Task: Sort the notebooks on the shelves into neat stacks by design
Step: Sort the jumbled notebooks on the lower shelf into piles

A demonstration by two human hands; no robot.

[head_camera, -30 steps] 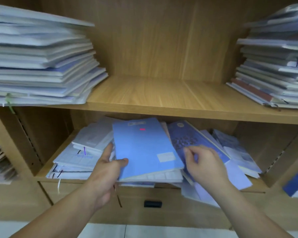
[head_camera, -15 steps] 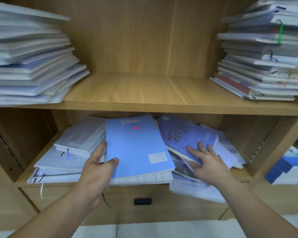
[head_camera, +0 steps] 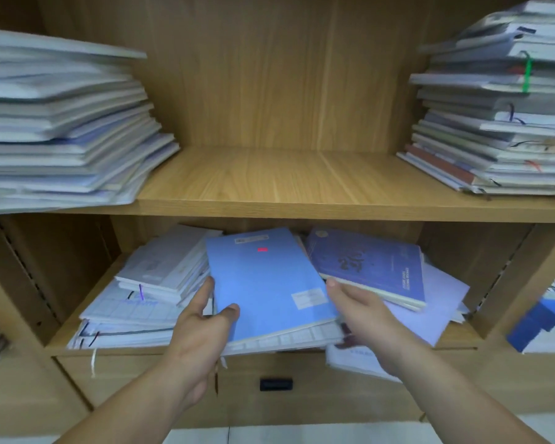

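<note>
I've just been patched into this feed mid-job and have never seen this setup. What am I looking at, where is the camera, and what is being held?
There is no machine here: these are a person's two bare hands, filmed by one wide-angle camera worn on their head, looking forward and down at a wooden bookcase. The upper shelf carries a tall left stack and a right stack of notebooks. The lower shelf holds a messy spread of notebooks. The left hand grips the light blue notebook at its left edge, thumb on the cover. The right hand takes its right edge, fingers tucked beneath. A dark blue notebook lies just to its right.
</note>
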